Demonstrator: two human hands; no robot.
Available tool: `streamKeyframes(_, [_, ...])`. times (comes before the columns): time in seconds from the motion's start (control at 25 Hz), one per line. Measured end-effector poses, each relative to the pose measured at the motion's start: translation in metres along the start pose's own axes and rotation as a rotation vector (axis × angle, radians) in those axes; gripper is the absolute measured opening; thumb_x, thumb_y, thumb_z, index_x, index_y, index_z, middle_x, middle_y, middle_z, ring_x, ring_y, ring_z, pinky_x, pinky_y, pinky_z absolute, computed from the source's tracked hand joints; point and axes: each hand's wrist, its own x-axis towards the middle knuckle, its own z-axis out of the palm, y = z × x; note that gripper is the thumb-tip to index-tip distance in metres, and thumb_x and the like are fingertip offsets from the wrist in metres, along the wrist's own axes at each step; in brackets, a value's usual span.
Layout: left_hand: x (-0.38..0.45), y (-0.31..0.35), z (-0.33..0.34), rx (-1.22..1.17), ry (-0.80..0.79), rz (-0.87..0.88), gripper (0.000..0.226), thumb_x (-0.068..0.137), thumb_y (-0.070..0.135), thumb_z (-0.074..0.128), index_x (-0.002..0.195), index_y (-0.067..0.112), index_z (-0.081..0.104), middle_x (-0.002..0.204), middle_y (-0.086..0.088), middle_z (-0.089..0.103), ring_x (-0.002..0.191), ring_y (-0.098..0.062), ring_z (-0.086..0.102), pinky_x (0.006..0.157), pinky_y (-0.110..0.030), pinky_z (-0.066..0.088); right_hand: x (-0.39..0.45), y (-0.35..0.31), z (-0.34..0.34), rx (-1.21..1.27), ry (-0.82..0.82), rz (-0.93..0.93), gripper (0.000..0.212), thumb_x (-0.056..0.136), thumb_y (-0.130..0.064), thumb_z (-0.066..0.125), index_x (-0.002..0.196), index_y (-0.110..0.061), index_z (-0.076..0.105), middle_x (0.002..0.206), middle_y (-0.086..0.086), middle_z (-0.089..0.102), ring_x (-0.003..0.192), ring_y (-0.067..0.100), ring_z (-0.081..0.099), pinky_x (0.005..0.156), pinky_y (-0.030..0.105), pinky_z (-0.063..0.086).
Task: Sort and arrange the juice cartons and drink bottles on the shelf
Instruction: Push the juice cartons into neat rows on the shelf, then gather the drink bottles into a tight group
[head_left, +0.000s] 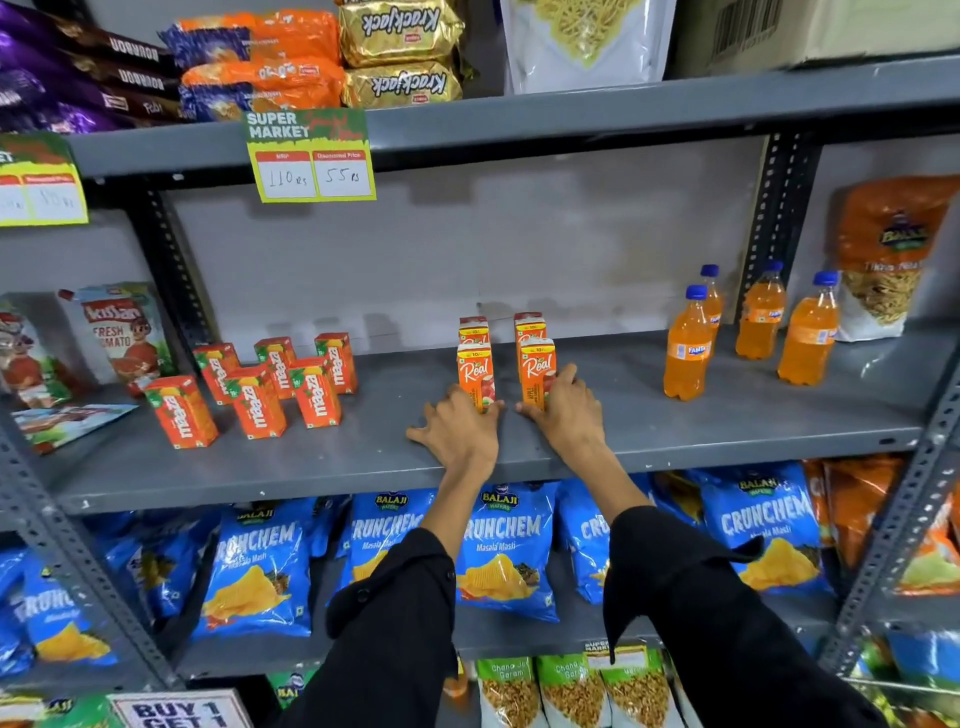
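Observation:
On the grey middle shelf (363, 467) stand several small Real juice cartons in two short rows. My left hand (457, 431) grips the base of the front left Real carton (475, 370). My right hand (566, 410) grips the front right Real carton (536, 370). Two more Real cartons (529, 326) stand right behind them. To the left, several red-orange Maaza cartons (257, 400) stand loosely grouped, some turned at an angle. To the right, several orange Fanta bottles (688, 353) with blue caps stand upright.
Kissan tomato pouches (127, 338) lean at the shelf's left end, a snack bag (888, 260) at the right end. A perforated upright (779, 208) stands behind the bottles. A price tag (311, 156) hangs from the upper shelf. Blue chip bags (504, 551) fill the shelf below.

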Motion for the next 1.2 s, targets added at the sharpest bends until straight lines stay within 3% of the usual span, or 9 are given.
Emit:
streamKeyframes(0.2, [0.002, -0.002, 0.000, -0.029, -0.029, -0.005, 0.054, 0.078, 0.066, 0.072, 0.103, 0.018, 0.066, 0.097, -0.004, 0.074, 0.104, -0.027, 0.062, 0.092, -0.049, 0.035, -0.002, -0.002, -0.002, 0.045, -0.007, 0.007, 0.071, 0.076, -0.055, 0.076, 0.116, -0.011, 0.037, 0.114, 0.017, 0.062, 0.107, 0.035, 0.064, 0.090, 0.047, 0.053])
streamKeyframes(0.4, [-0.016, -0.003, -0.004, -0.173, 0.120, 0.049, 0.084, 0.079, 0.068, 0.070, 0.135, 0.011, 0.047, 0.124, -0.011, 0.064, 0.115, -0.032, 0.059, 0.091, -0.052, 0.044, -0.018, 0.016, -0.020, 0.315, 0.126, -0.054, 0.069, 0.088, -0.055, 0.062, 0.129, -0.005, 0.038, 0.128, 0.018, 0.050, 0.112, 0.035, 0.058, 0.088, 0.046, 0.052])
streamKeyframes(0.52, [-0.040, 0.012, 0.000, -0.259, 0.324, 0.191, 0.059, 0.088, 0.056, 0.067, 0.124, 0.013, 0.048, 0.108, -0.009, 0.061, 0.099, -0.031, 0.059, 0.082, -0.047, 0.045, -0.020, 0.055, -0.044, 0.245, 0.301, -0.150, 0.055, 0.094, -0.053, 0.052, 0.126, -0.008, 0.045, 0.123, 0.014, 0.053, 0.111, 0.031, 0.057, 0.086, 0.042, 0.052])
streamKeyframes(0.6, [-0.060, 0.044, 0.007, -0.415, 0.318, 0.307, 0.042, 0.091, 0.043, 0.069, 0.118, 0.016, 0.050, 0.099, -0.004, 0.061, 0.093, -0.026, 0.058, 0.081, -0.044, 0.046, -0.013, 0.087, -0.065, 0.208, 0.425, -0.145, 0.047, 0.096, -0.049, 0.051, 0.121, -0.009, 0.049, 0.117, 0.013, 0.056, 0.107, 0.030, 0.057, 0.085, 0.041, 0.052])
streamKeyframes(0.76, [-0.093, 0.131, 0.019, -0.778, 0.077, 0.398, 0.029, 0.090, 0.025, 0.073, 0.111, 0.016, 0.055, 0.081, 0.003, 0.060, 0.074, -0.012, 0.055, 0.070, -0.026, 0.041, 0.013, 0.157, -0.107, 0.105, 0.615, -0.053, 0.045, 0.097, -0.046, 0.053, 0.116, -0.005, 0.052, 0.111, 0.016, 0.057, 0.101, 0.033, 0.055, 0.083, 0.043, 0.049])
streamKeyframes(0.88, [-0.102, 0.181, 0.040, -0.861, -0.157, 0.309, 0.046, 0.087, 0.024, 0.077, 0.124, 0.015, 0.052, 0.099, -0.001, 0.066, 0.086, -0.015, 0.063, 0.078, -0.033, 0.051, 0.036, 0.200, -0.130, 0.029, 0.646, 0.111, 0.061, 0.092, -0.046, 0.060, 0.126, 0.002, 0.047, 0.120, 0.023, 0.054, 0.108, 0.039, 0.053, 0.089, 0.047, 0.047])
streamKeyframes(1.04, [-0.095, 0.211, 0.080, -0.770, -0.426, 0.160, 0.099, 0.080, 0.026, 0.085, 0.156, 0.009, 0.023, 0.156, -0.012, 0.041, 0.143, -0.028, 0.041, 0.115, -0.046, 0.038, 0.066, 0.247, -0.146, 0.120, 0.483, 0.307, 0.081, 0.089, -0.035, 0.068, 0.143, 0.010, 0.027, 0.144, 0.035, 0.036, 0.134, 0.049, 0.037, 0.109, 0.052, 0.034])
streamKeyframes(1.12, [-0.089, 0.219, 0.094, -0.743, -0.525, 0.112, 0.110, 0.079, 0.027, 0.086, 0.158, 0.007, 0.013, 0.159, -0.015, 0.038, 0.146, -0.031, 0.037, 0.117, -0.049, 0.035, 0.079, 0.266, -0.148, 0.194, 0.356, 0.361, 0.088, 0.092, -0.026, 0.065, 0.149, 0.013, 0.011, 0.154, 0.038, 0.018, 0.145, 0.050, 0.018, 0.117, 0.051, 0.020])
streamKeyframes(1.2, [-0.081, 0.226, 0.101, -0.729, -0.565, 0.088, 0.099, 0.080, 0.024, 0.085, 0.153, 0.005, 0.021, 0.148, -0.015, 0.051, 0.136, -0.032, 0.049, 0.112, -0.047, 0.042, 0.092, 0.277, -0.147, 0.284, 0.256, 0.381, 0.090, 0.092, -0.023, 0.065, 0.150, 0.010, 0.005, 0.155, 0.034, 0.014, 0.146, 0.049, 0.016, 0.117, 0.050, 0.020])
